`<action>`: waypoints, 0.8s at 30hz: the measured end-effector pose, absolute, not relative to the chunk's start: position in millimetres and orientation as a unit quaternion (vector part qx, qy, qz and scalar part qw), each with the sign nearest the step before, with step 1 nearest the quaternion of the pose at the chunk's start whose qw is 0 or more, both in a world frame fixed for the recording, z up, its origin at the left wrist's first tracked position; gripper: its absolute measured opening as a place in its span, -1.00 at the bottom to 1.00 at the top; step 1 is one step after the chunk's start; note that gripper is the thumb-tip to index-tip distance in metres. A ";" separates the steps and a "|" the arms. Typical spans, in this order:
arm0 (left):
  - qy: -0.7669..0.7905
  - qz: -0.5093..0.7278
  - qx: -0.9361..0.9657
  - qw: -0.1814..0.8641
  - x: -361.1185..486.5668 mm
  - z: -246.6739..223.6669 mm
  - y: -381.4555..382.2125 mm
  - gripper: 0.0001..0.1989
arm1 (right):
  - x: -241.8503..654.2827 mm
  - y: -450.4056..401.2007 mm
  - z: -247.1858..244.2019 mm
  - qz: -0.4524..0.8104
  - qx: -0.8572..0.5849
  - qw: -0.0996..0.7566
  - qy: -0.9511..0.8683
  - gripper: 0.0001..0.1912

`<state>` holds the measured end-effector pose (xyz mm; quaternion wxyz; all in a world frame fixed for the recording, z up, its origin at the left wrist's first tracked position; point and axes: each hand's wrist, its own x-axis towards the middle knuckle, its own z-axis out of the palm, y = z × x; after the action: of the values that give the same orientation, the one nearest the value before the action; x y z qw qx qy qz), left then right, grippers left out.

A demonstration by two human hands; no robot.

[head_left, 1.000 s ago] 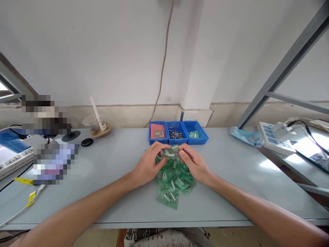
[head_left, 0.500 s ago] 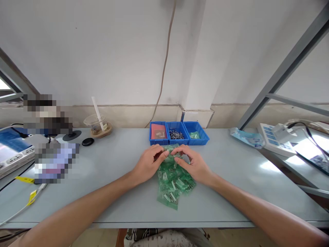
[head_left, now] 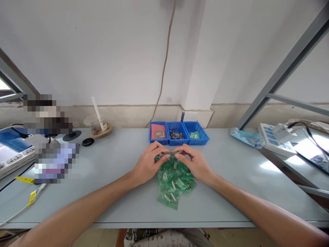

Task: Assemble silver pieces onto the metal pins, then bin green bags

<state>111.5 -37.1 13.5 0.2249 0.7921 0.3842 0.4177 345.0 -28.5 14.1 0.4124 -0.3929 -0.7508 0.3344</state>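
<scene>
Several green plastic bags (head_left: 172,181) holding small metal parts lie in a heap on the grey table. At the far end of the heap, my left hand (head_left: 150,163) pinches the edge of one green bag between thumb and fingers. My right hand (head_left: 194,163) grips the same edge from the other side, its thumb close to the left thumb. The fingers hide much of that upper bag. Just beyond my hands stand three joined blue bins: one with a red packet (head_left: 158,131), one with loose metal pieces (head_left: 177,134), one with green bags (head_left: 194,135).
On the left are a drink cup (head_left: 95,122) with a straw, a black round lid (head_left: 87,141), a power strip (head_left: 17,156) and cables. A blue-and-white packet (head_left: 248,138) and another power strip (head_left: 272,140) lie on the right. A wall rises behind the table (head_left: 115,202).
Both hands have drawn closer together, and the thumbs now press on the bag's edge. The far part of the green bag has been lifted and gathered between the fingers.
</scene>
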 end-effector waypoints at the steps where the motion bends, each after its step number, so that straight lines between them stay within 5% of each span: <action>1: 0.383 0.423 0.792 0.218 111.8 13.5 -37.0 -0.72 | 345.3 -28.1 13.8 0.324 -0.399 0.415 -0.751 -0.75; 8: 0.391 0.418 0.789 0.223 112.3 12.3 -39.1 -0.78 | 342.9 -31.0 15.4 0.327 -0.409 0.433 -0.733 -0.76; 14: 0.350 0.392 0.818 0.235 112.1 14.9 -41.3 -0.58 | 341.6 -30.8 16.8 0.364 -0.403 0.472 -0.695 -0.78; 19: 0.385 0.390 0.810 0.206 111.5 16.5 -38.4 -0.84 | 342.3 -30.8 15.6 0.399 -0.398 0.422 -0.710 -0.74; 24: 0.421 0.395 0.796 0.179 110.4 15.9 -35.1 -0.60 | 341.1 -35.7 15.5 0.403 -0.380 0.409 -0.726 -0.73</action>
<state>110.4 -35.1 15.9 0.1792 0.7962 0.4214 0.3954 341.1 -35.7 15.5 0.4086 -0.3798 -0.7256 0.4028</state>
